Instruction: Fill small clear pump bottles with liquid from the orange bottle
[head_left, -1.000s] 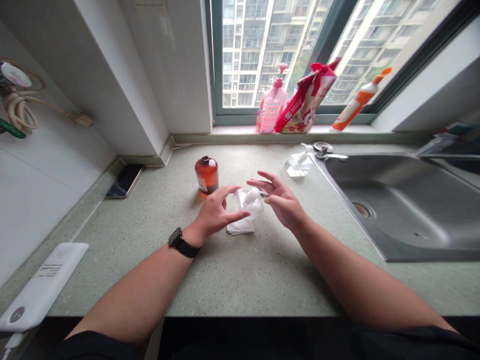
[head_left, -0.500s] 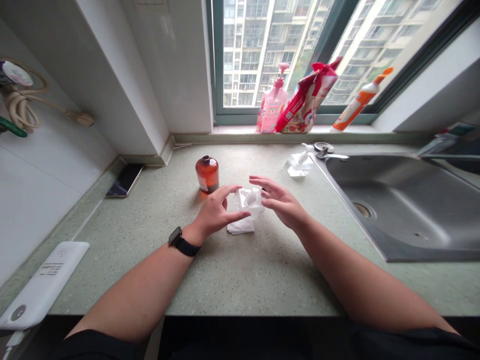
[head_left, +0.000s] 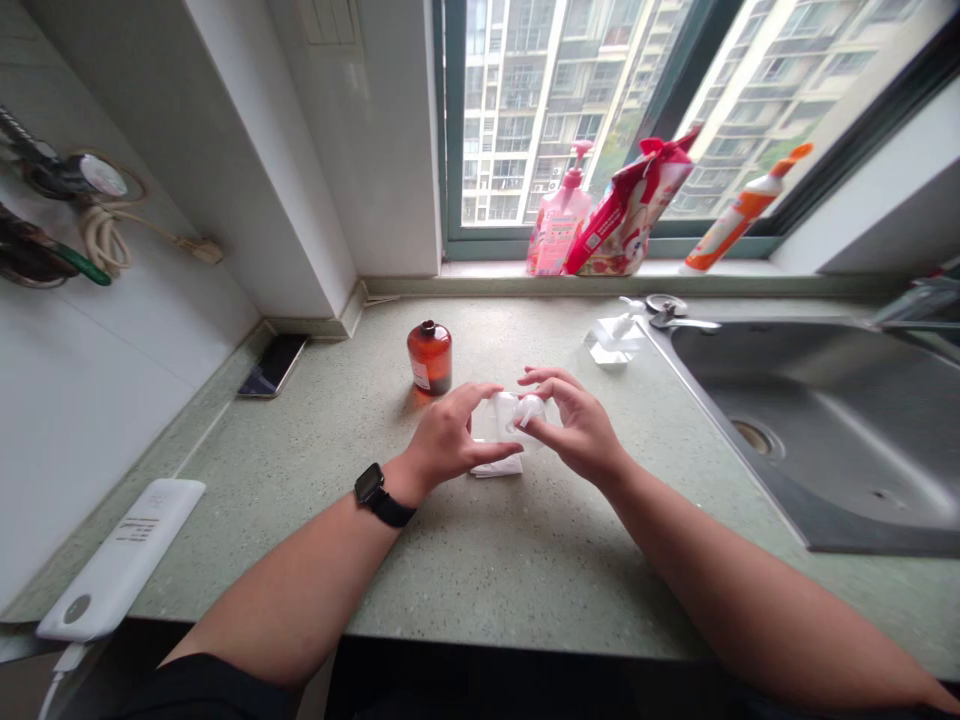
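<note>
My left hand (head_left: pixel 454 430) curves round a clear, see-through container (head_left: pixel 486 422), thumb on the near side and fingers on the far side. At its right end my right hand (head_left: pixel 574 420) pinches a small rounded, whitish piece (head_left: pixel 531 410) between thumb and fingers. Whether that piece is part of the container I cannot tell. Below them on the counter lies a folded white tissue (head_left: pixel 496 468), partly hidden by the left thumb. Just beyond my left hand stands an amber bottle (head_left: pixel 430 355), upright and uncapped, with some dark liquid at the bottom.
A clear pump bottle (head_left: pixel 613 342) stands at the back, beside the steel sink (head_left: pixel 847 430). A phone (head_left: pixel 274 366) and a white power bank (head_left: pixel 124 560) lie on the left. On the sill are a pink pump bottle (head_left: pixel 556 225), a red bag (head_left: pixel 630 215) and an orange-white bottle (head_left: pixel 735 220).
My right hand has closed in from apart and now grips the whitish piece at the container's right side. My left hand stays round the container. The whole view has shifted slightly.
</note>
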